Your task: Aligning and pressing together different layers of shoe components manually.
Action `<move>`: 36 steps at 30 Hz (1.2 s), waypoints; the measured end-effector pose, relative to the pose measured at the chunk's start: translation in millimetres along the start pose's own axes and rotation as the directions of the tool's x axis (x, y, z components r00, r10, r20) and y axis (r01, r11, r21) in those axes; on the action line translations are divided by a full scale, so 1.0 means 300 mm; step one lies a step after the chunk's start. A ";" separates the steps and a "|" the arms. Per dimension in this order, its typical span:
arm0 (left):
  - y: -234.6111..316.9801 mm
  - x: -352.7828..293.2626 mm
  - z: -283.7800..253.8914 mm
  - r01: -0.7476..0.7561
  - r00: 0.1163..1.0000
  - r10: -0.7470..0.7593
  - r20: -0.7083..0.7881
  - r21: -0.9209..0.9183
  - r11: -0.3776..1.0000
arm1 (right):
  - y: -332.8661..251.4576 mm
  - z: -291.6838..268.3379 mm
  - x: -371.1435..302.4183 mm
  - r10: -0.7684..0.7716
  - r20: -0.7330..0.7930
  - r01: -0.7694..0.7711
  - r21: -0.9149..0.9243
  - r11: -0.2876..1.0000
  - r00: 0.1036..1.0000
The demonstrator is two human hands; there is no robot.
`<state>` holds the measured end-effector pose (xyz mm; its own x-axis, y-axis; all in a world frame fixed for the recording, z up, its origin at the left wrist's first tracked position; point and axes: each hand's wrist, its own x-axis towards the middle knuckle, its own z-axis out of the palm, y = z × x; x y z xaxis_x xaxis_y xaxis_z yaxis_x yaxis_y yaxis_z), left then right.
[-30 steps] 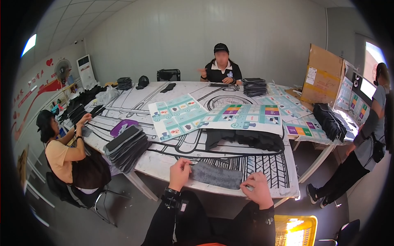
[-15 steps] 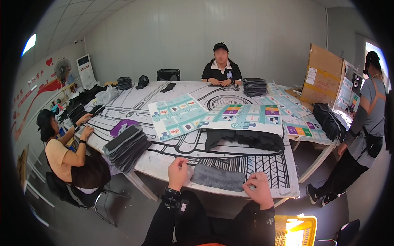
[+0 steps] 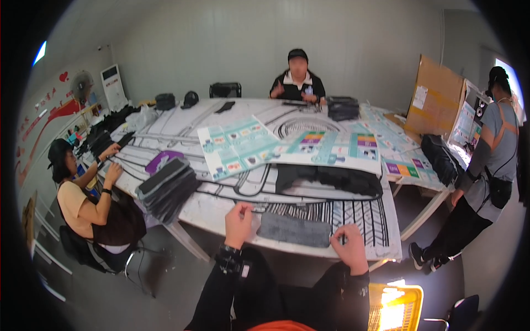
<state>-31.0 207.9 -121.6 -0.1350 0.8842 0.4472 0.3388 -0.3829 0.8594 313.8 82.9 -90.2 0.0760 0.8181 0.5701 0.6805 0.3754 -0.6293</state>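
Note:
A grey, oblong fabric pad (image 3: 294, 230) lies flat along the near edge of the table, between my two hands. My left hand (image 3: 239, 225) is by its upper left corner, thumb and forefinger pinched together; whatever they hold is too small to make out. At the pad's right end, the fingertips of my right hand (image 3: 350, 248) are closed on its edge, thumb and forefinger bent into a ring. Beyond the pad, a bunched black cloth (image 3: 342, 181) lies partly under printed sheets (image 3: 326, 150).
Dark pads form a tall stack (image 3: 168, 190) at the left table corner, beside a purple tray (image 3: 164, 160). A yellow basket (image 3: 395, 309) stands below right. One person (image 3: 91, 207) works seated at left, another (image 3: 298, 85) sits opposite, a third (image 3: 491, 149) stands at right.
The view has shifted slightly. The person opposite has raised their hands from the table. My hands stay at the two ends of the pad, the left a little higher in the picture.

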 end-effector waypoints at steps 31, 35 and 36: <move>-0.014 0.018 0.019 -0.114 0.991 0.115 0.067 -0.007 0.993 | 0.043 -0.011 -0.008 0.053 -0.038 -0.049 0.116 0.992 0.998; -0.008 0.006 0.006 -0.108 0.992 0.105 0.071 0.031 0.994 | 0.046 -0.008 -0.021 0.056 -0.030 -0.053 0.101 0.993 0.998; -0.008 0.000 -0.003 -0.115 0.991 0.110 0.078 0.051 0.992 | 0.046 -0.002 -0.030 0.073 -0.029 -0.069 0.120 0.990 0.997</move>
<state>-32.6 208.7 -123.5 -0.0237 0.8546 0.5187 0.3990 -0.4676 0.7887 323.0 80.4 -103.8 0.1461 0.8303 0.5378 0.5816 0.3676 -0.7256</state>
